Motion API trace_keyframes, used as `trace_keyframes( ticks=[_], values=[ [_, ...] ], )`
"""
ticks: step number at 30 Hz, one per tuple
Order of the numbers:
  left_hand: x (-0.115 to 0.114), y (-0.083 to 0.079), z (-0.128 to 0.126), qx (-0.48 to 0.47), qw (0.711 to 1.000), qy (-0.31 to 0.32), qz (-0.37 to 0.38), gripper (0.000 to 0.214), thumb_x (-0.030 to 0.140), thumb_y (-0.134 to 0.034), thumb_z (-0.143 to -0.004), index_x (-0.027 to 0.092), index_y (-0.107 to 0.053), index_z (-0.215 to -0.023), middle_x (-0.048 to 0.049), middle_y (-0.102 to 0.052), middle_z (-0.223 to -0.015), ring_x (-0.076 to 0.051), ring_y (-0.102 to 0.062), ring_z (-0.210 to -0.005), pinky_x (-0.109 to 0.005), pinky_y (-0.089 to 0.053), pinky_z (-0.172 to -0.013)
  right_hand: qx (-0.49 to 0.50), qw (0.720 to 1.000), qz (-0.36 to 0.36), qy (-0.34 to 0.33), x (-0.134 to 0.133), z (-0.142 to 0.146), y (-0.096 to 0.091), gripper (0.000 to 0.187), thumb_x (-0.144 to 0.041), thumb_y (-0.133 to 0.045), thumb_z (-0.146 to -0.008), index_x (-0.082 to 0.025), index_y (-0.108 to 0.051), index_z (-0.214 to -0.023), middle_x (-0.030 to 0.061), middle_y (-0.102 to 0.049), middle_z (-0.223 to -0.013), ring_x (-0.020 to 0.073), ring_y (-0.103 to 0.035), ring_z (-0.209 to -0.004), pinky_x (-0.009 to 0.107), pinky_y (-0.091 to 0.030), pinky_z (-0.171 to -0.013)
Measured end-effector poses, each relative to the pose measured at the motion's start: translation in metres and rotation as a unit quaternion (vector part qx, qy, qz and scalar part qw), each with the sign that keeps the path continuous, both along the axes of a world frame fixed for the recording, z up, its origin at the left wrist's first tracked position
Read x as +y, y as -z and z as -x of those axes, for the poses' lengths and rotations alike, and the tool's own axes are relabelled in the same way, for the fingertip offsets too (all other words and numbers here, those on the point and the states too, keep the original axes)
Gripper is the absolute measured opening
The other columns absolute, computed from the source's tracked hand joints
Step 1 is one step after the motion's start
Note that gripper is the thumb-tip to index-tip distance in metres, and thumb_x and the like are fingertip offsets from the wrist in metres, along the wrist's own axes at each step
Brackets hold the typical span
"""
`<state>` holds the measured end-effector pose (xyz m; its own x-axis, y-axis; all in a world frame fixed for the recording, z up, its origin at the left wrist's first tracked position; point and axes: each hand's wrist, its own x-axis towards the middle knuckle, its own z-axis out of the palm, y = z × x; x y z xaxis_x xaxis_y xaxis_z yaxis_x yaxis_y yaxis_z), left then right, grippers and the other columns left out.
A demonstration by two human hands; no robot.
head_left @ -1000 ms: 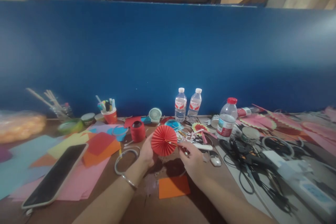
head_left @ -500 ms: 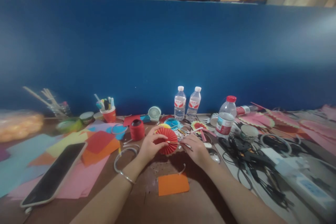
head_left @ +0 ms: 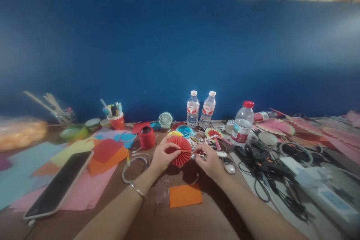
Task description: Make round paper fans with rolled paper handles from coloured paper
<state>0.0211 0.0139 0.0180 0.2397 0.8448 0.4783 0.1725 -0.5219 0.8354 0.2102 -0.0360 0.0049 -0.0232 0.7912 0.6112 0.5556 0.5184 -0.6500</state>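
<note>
My left hand [head_left: 166, 154] pinches a round red pleated paper rosette [head_left: 181, 149] between thumb and fingers, holding it upright above the table. Just off the rosette's right edge is my right hand [head_left: 207, 158], its thumb and fingertips closed together. A tiny whitish bit shows at those fingertips, too small to name. On the table below lies an orange paper rectangle [head_left: 185, 196]. Behind the hands are a blue pleated paper rosette [head_left: 184, 130], a yellow one [head_left: 174, 134] partly hidden, and a red spool of thread [head_left: 147, 137].
Coloured paper sheets and a phone [head_left: 59, 184] lie at left, near a cup of pens [head_left: 116, 120]. Water bottles [head_left: 192, 110], a red-capped bottle [head_left: 242, 123], a mouse [head_left: 229, 165], black cables and a power strip [head_left: 332, 198] occupy the right. A blue wall [head_left: 174, 45] stands behind.
My right hand has changed its grip: its fingers were stretched over a thin white piece at the rosette, and now are curled together slightly away from it. My left hand keeps its hold.
</note>
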Motion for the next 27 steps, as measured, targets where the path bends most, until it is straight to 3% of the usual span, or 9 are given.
trace_keyframes(
  ticks=[6,17,20,22,24,27],
  values=[
    [0.002,0.003,0.001,0.029,0.999,-0.016,-0.014,0.009,0.025,-0.066,-0.064,0.018,-0.067,-0.069,-0.0094,-0.052,-0.114,-0.024,-0.048,-0.108,-0.037,-0.033,-0.096,-0.010,0.999,-0.005,-0.033,-0.003,0.000,0.002,0.026,-0.017,-0.054,-0.073,-0.019,-0.056,-0.098,0.0073,-0.061,-0.095,0.0193,-0.057,-0.085,0.031,-0.046,-0.076],
    [0.000,0.004,-0.002,-0.006,1.000,-0.006,0.005,0.007,0.023,-0.067,-0.062,0.018,-0.068,-0.067,-0.0086,-0.053,-0.115,-0.024,-0.048,-0.109,-0.036,-0.031,-0.097,0.046,0.999,-0.015,-0.008,-0.001,0.003,0.000,0.008,-0.019,-0.055,-0.076,-0.020,-0.063,-0.077,0.0044,-0.064,-0.076,0.0179,-0.058,-0.074,0.031,-0.045,-0.069],
    [0.000,0.002,-0.004,-0.065,0.997,0.020,0.046,0.012,0.025,-0.068,-0.061,0.018,-0.069,-0.071,-0.0087,-0.054,-0.116,-0.025,-0.048,-0.109,-0.036,-0.031,-0.097,0.061,0.998,-0.013,-0.002,-0.004,0.003,-0.001,0.007,-0.019,-0.057,-0.075,-0.019,-0.064,-0.076,0.0044,-0.063,-0.075,0.0179,-0.056,-0.074,0.032,-0.043,-0.071],
    [0.001,0.001,-0.004,-0.168,0.980,0.048,0.090,0.026,0.030,-0.064,-0.067,0.020,-0.066,-0.091,-0.0085,-0.053,-0.119,-0.024,-0.050,-0.107,-0.036,-0.035,-0.093,0.126,0.992,0.013,0.001,-0.002,0.004,0.001,0.005,-0.019,-0.060,-0.073,-0.019,-0.064,-0.073,0.0039,-0.062,-0.075,0.0173,-0.056,-0.074,0.030,-0.043,-0.070],
    [0.003,0.000,-0.003,-0.269,0.950,0.062,0.143,0.036,0.035,-0.055,-0.074,0.024,-0.057,-0.108,-0.0076,-0.054,-0.119,-0.020,-0.057,-0.096,-0.035,-0.043,-0.082,0.279,0.958,0.071,-0.002,0.002,0.005,0.005,0.001,-0.019,-0.063,-0.069,-0.018,-0.063,-0.070,0.0016,-0.060,-0.070,0.0140,-0.054,-0.067,0.026,-0.043,-0.063],
    [0.004,0.001,-0.002,-0.236,0.946,0.060,0.215,0.026,0.033,-0.058,-0.071,0.020,-0.063,-0.094,-0.0050,-0.065,-0.094,-0.015,-0.060,-0.070,-0.026,-0.047,-0.060,0.536,0.826,0.169,-0.038,0.008,0.013,0.009,0.008,-0.020,-0.067,-0.066,-0.017,-0.060,-0.067,-0.0033,-0.054,-0.056,0.0072,-0.048,-0.050,0.018,-0.040,-0.047]
  ],
)
